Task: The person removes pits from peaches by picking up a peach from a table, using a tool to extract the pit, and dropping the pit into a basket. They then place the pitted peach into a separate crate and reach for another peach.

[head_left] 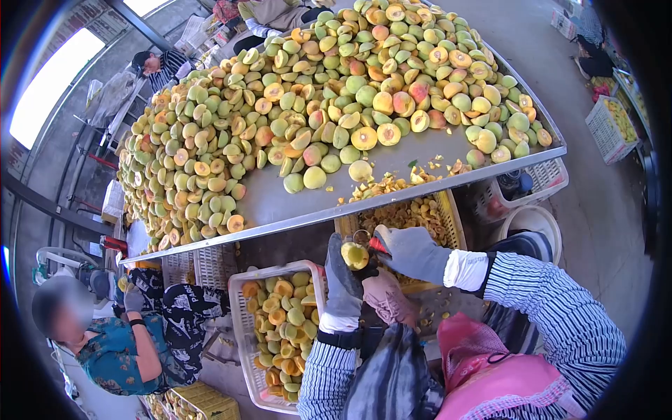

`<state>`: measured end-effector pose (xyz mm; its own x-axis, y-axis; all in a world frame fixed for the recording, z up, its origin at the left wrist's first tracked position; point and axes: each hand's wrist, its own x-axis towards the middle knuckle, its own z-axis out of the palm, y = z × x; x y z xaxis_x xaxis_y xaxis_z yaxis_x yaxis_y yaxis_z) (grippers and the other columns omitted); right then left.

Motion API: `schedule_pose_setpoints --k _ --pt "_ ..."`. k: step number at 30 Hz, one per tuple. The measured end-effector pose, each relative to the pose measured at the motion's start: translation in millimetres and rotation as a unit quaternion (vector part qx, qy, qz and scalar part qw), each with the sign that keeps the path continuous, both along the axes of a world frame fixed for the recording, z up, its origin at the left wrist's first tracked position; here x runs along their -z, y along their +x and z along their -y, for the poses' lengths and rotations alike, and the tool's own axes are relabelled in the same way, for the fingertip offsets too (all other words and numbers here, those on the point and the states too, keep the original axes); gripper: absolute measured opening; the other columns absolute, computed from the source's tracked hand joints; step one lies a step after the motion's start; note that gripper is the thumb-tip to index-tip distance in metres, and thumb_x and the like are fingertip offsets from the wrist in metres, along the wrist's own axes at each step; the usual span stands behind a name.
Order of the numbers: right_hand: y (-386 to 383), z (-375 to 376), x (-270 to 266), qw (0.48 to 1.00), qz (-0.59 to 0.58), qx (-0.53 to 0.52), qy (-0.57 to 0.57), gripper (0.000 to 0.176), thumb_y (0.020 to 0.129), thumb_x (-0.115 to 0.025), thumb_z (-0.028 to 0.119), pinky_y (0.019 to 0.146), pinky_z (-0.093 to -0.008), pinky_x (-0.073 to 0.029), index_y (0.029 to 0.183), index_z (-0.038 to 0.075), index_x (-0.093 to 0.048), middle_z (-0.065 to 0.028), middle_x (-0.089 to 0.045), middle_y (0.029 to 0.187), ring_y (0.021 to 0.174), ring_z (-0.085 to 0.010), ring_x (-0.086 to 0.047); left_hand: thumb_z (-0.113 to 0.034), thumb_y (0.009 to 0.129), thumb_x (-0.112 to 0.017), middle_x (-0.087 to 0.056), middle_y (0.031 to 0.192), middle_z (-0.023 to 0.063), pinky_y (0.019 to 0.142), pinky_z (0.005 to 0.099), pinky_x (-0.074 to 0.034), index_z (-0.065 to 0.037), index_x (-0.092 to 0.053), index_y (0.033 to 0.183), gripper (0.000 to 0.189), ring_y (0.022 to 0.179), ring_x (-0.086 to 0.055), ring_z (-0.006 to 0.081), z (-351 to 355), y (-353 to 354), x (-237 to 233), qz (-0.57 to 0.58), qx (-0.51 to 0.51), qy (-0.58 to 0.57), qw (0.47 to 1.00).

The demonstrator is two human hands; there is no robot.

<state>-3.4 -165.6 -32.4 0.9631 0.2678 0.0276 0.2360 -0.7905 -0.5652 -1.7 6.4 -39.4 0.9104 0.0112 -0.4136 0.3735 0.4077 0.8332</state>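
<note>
In a grey work glove, my left hand (341, 285) is closed around a yellow-green peach half (355, 256), its fingers reaching up along the fruit's left side. My right hand (413, 253), also gloved, grips the red handle of a pitting tool (377, 244). The tool's metal ring (362, 236) is right at the top of the peach half. Below both hands, a yellow crate (456, 220) holds orange peach scraps. A white crate (324, 269) of peach halves stands just left of my left hand.
A metal-topped table (280, 204) bears a large heap of peaches (308, 98), many halved. Its raised edge (420, 189) runs in front of my hands. A co-worker (122, 350) sits at left. At right stand a white basket (553, 180) and a bucket (553, 231).
</note>
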Motion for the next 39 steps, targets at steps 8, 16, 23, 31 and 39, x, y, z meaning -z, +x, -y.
schedule_pose_setpoints --k 8,16,23,31,39 --pt "0 30 31 0.998 -0.034 0.021 -0.046 0.041 0.088 -0.064 0.039 0.066 -0.0496 -0.052 0.105 0.002 -0.054 -0.0202 -0.068 0.078 0.075 -0.0405 -0.068 -0.044 0.096 -0.058 -0.067 0.088 0.0078 0.047 0.0304 -0.056 -0.011 -0.061 0.115 0.039 0.062 -0.066 0.0198 -62 -8 -1 -0.039 -0.077 -0.026 0.996" --pt "-17 57 32 0.995 -0.095 0.035 -0.009 0.042 0.086 -0.068 0.037 0.076 -0.0497 -0.05 0.108 0.004 -0.056 -0.0237 -0.067 0.091 0.089 -0.0442 -0.064 -0.05 0.085 -0.069 -0.067 0.106 0.0105 0.075 0.0392 -0.056 -0.012 -0.064 0.119 0.052 0.09 -0.067 0.0283 -254 -62 53 -0.084 0.037 0.648 0.756" --pt "-39 12 17 0.991 -0.13 0.01 0.018 0.04 0.086 -0.07 0.036 0.072 -0.0482 -0.048 0.102 0.002 -0.056 -0.0253 -0.065 0.088 0.087 -0.0461 -0.062 -0.045 0.077 -0.078 -0.037 0.153 0.0087 0.104 0.0652 -0.037 -0.038 -0.042 0.143 0.076 0.138 -0.039 0.035 -212 -78 70 -0.119 0.193 0.734 0.641" --pt "-72 34 11 0.965 -0.201 0.08 0.151 0.027 0.089 -0.071 0.024 0.05 -0.0289 -0.042 0.095 0.004 -0.055 -0.0022 -0.052 0.068 0.056 -0.0097 -0.051 -0.026 0.075 -0.077 -0.057 0.124 0.01 0.091 0.046 -0.051 -0.026 -0.058 0.123 0.051 0.119 -0.054 0.0341 -307 -217 85 -0.094 0.058 0.741 0.662" --pt "-89 24 13 0.964 -0.224 0.079 0.124 0.027 0.089 -0.07 0.024 0.051 -0.0285 -0.044 0.094 0.003 -0.055 -0.0026 -0.053 0.068 0.056 -0.0099 -0.052 -0.046 0.071 -0.081 -0.047 0.142 0.0181 0.108 0.0468 -0.039 -0.021 -0.042 0.146 0.088 0.131 -0.043 0.04 -352 -329 94 -0.185 -0.059 0.689 0.699"
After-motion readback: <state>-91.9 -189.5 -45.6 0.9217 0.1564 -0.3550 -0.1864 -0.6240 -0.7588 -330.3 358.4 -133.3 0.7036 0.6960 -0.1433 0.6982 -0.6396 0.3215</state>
